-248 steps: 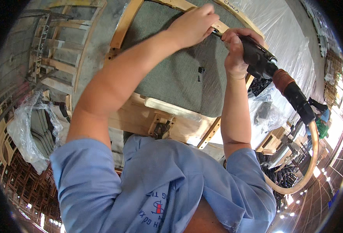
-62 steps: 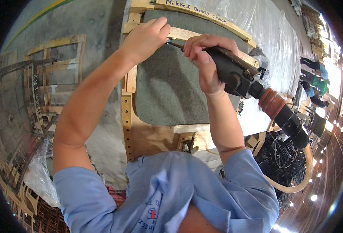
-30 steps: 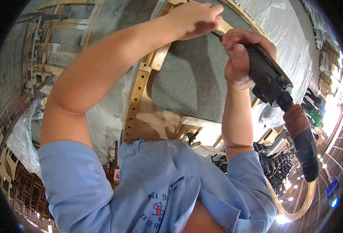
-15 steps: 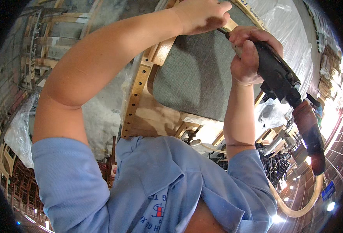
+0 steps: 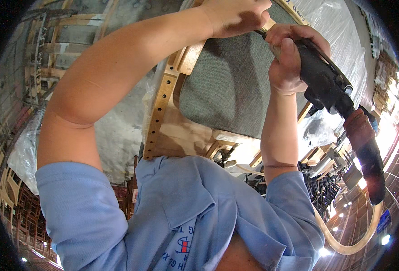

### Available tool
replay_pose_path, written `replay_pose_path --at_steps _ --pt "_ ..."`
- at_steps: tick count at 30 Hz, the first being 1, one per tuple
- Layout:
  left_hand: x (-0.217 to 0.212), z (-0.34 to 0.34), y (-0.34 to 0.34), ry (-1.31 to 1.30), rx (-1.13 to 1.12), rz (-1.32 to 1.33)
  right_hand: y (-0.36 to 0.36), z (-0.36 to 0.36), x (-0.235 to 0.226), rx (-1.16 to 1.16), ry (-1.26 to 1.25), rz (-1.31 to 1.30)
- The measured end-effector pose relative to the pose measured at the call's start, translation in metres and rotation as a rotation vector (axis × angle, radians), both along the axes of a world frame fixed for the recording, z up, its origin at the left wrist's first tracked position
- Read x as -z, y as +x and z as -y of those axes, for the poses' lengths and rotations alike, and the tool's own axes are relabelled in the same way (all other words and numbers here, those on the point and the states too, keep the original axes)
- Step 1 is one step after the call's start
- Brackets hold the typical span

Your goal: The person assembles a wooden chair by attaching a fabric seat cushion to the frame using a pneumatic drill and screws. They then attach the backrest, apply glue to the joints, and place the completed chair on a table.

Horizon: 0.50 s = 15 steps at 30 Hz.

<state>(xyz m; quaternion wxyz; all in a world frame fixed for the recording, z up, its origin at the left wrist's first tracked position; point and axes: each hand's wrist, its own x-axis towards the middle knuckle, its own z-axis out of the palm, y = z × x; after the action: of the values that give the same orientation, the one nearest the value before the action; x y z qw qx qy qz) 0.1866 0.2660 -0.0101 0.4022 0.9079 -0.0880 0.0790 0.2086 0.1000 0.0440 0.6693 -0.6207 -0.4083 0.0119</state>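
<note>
While the grey cloth seat panel [image 5: 235, 86] is pinched by the left hand [image 5: 235, 16], the black air stapler [image 5: 321, 77] is gripped tight by the right hand [image 5: 287, 58], its nose pointed up-left at that edge.

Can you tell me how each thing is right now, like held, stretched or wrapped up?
Left hand: closed, pinching the fabric edge at the frame.
Right hand: gripping the black tool.
Black tool: held, nose at the frame edge.
Grey fabric: pulled flat across the frame.
Wooden frame: partly covered.
Hose: attached, curving down.
</note>
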Motion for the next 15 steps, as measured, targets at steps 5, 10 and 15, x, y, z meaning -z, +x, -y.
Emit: replay_pose_path --at_steps 5,10,15 --pt "0.001 -0.002 -0.001 0.036 0.006 0.029 0.0 0.001 -0.003 0.028 -0.069 0.039" --pt "-0.011 -0.005 -0.002 -0.051 -0.013 -0.035 0.0 -0.001 0.0 0.02 0.053 -0.072" --pt "0.025 0.002 -0.002 -0.034 -0.039 0.213 -0.003 0.003 0.005 0.042 -0.047 -0.036"
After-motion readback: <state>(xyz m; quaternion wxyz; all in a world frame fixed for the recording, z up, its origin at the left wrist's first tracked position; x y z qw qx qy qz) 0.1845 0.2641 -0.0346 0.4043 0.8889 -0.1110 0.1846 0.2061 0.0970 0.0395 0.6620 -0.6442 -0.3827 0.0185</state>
